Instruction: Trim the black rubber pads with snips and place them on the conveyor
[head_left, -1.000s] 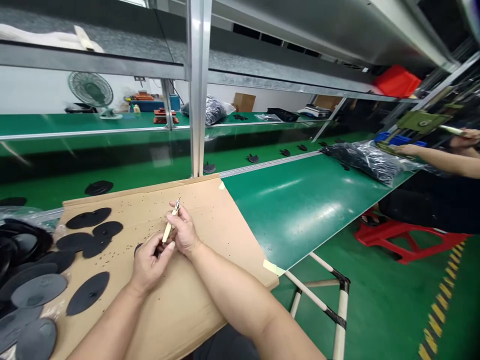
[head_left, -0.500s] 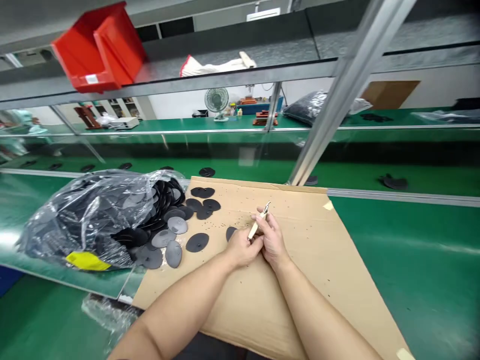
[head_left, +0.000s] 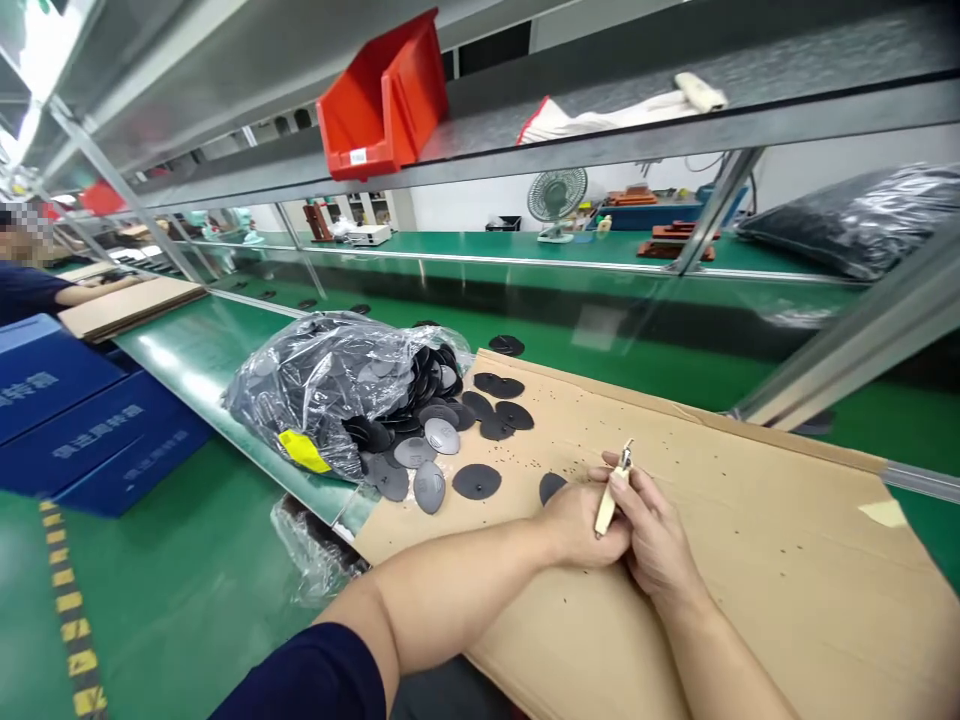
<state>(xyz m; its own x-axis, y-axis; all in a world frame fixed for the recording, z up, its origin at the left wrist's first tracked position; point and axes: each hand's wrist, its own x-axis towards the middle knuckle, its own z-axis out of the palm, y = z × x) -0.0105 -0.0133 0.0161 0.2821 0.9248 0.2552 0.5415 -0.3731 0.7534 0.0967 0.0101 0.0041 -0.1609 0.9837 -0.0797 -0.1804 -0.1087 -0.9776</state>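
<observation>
My right hand is closed on a small cream-handled tool with a thin metal tip pointing up and away. My left hand is curled against it, fingers folded and mostly hidden; what they hold cannot be made out. Just beyond the left knuckles shows part of a dark oval piece, the rest covered by the hand. Farther left on the cardboard sheet lie a single flat black oval piece and several more. A clear plastic bag spills a heap of similar pieces.
Small dark crumbs dot the cardboard. Overhead, a shelf carries a red bin and a white glove. A metal post rises at right. Blue boxes stand at left, near another person's arm. A fan stands behind.
The view has swung left, so everything sits farther right in the picture, and the blue boxes and another person have come into view. My hands stay together around the tool.
</observation>
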